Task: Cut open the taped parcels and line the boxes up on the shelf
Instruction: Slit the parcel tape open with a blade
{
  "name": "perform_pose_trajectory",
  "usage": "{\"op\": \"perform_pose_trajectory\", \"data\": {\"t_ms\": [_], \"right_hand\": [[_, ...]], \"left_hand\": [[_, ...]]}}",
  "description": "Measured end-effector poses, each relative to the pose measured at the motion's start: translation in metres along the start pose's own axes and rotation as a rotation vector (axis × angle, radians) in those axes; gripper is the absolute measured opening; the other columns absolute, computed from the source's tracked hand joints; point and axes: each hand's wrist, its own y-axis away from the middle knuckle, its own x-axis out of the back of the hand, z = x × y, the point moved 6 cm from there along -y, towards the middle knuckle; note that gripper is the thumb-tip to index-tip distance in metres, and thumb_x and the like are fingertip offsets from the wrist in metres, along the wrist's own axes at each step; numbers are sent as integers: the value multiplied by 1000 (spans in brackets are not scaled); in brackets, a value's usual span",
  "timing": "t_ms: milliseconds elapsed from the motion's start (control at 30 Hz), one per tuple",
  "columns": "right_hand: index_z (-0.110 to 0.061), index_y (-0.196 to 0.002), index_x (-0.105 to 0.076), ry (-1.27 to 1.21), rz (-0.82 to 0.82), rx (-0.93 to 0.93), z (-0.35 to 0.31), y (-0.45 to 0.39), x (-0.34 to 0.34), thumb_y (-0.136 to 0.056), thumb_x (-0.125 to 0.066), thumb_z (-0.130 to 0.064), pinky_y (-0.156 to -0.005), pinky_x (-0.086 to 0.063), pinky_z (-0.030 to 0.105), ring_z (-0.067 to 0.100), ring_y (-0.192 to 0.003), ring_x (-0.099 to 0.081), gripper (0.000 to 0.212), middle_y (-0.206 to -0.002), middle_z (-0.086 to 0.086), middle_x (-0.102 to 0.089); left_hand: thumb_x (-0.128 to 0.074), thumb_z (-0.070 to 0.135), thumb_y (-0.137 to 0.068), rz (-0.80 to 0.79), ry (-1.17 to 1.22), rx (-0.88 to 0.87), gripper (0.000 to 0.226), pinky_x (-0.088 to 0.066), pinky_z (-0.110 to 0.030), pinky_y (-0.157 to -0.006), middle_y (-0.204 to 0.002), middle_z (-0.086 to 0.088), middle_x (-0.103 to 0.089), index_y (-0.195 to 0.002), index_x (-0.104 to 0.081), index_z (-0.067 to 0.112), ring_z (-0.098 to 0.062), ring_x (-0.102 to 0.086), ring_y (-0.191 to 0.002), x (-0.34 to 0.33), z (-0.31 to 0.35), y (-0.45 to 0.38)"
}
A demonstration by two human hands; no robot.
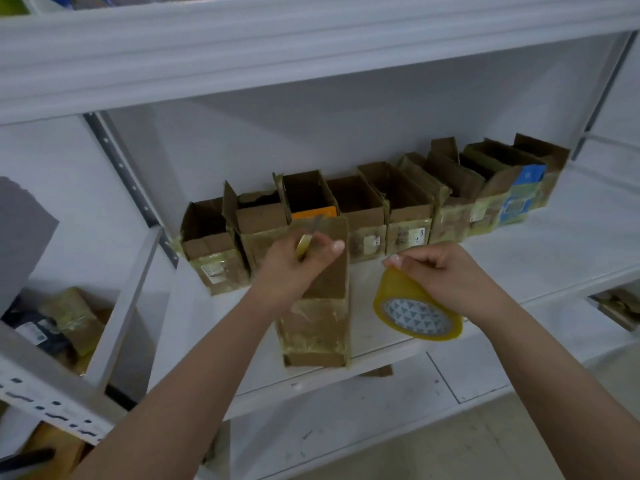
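A tall brown taped parcel (317, 320) stands at the front of the white shelf (519, 247). My left hand (294, 271) grips a yellow-handled cutter (304, 244), whose blade points up at the parcel's top edge. To the right of the parcel, my right hand (446, 275) pinches a roll of yellowish packing tape (417, 315) by its rim, just above the shelf's front edge. Behind both hands, a row of several opened cardboard boxes (367, 209) lines the back of the shelf, flaps up, running from left to far right.
The shelf beam above (277, 53) overhangs the row. A slotted upright (128, 178) bounds the left side. More taped parcels (74, 320) and a dark package (38, 336) lie in the lower left bay. Other parcels (620, 308) sit low on the right.
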Motion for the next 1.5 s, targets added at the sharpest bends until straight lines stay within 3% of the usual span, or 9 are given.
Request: {"op": "perform_pose_trajectory", "data": {"t_ms": [167,333,500,600,733,800,933,1133,1500], "right_hand": [[-32,-84,-78,11,-26,68,-17,4,-7,-95,-59,-34,-76,-58,36,9,-75,-71,23,-78,-8,-75],[-16,-90,-78,-67,-30,33,-23,8,-12,-95,-57,-37,-60,-54,21,18,-70,-71,30,-78,8,-74],[-38,-105,-70,-252,-139,-148,-19,10,-12,-57,-66,-67,-64,-55,22,13,-83,-72,56,-91,-6,-75],[-32,-97,-74,-304,-167,-120,-24,9,-6,-49,-68,-68,-70,-56,25,13,-85,-72,61,-90,-7,-76],[-14,-107,-73,-317,-177,-84,-28,5,3,-53,-71,-61,-65,-57,25,12,-72,-72,71,-81,0,-75],[-16,-98,-74,-252,-136,-88,-24,6,14,-53,-71,-60,-52,-51,21,7,-56,-66,62,-65,-5,-71],[-27,-79,-72,84,-141,-139,-3,6,7,-54,-68,-66,-57,-51,25,11,-59,-69,46,-67,-6,-72],[-29,-79,-71,136,-115,-136,0,-2,-8,-75,-74,-52,-46,-46,14,7,-59,-67,23,-75,-9,-69],[-34,-73,-70,115,-132,-174,15,-6,-30,-76,-75,-50,-60,-49,27,14,-69,-67,17,-74,-4,-70]], "left_hand": [[-53,80,-62,-66,24,56,78,-42,-4,-50,-68,6,-68,-80,-71,7,6,-58,-57,-31,19,4],[-73,41,-83,-61,82,-19,34,-41,-10,-50,-52,9,-65,-69,-70,10,3,-56,-47,-38,24,1],[-70,41,-86,69,-155,-57,30,-51,-28,-59,-57,7,-63,-66,-59,22,-5,-59,-56,-14,26,0],[-68,42,-87,129,-175,-48,33,-51,-35,-64,-57,10,-59,-64,-54,22,-10,-58,-59,2,20,4],[-63,46,-89,275,-273,-14,34,-39,-25,-51,-56,9,-51,-65,-52,24,-7,-49,-51,35,7,11],[-62,45,-90,330,-270,37,34,-38,-23,-51,-53,11,-51,-65,-51,25,-2,-48,-48,64,-10,17],[-64,47,-88,376,-262,154,36,-39,-27,-51,-51,8,-56,-65,-56,20,-4,-49,-43,85,-47,38],[-64,49,-87,396,-219,183,36,-41,-27,-54,-52,9,-60,-73,-62,15,1,-56,-52,86,-76,47],[-65,41,-90,348,-124,240,33,-42,-26,-53,-54,5,-62,-68,-62,17,-3,-55,-50,78,-114,39]]}}
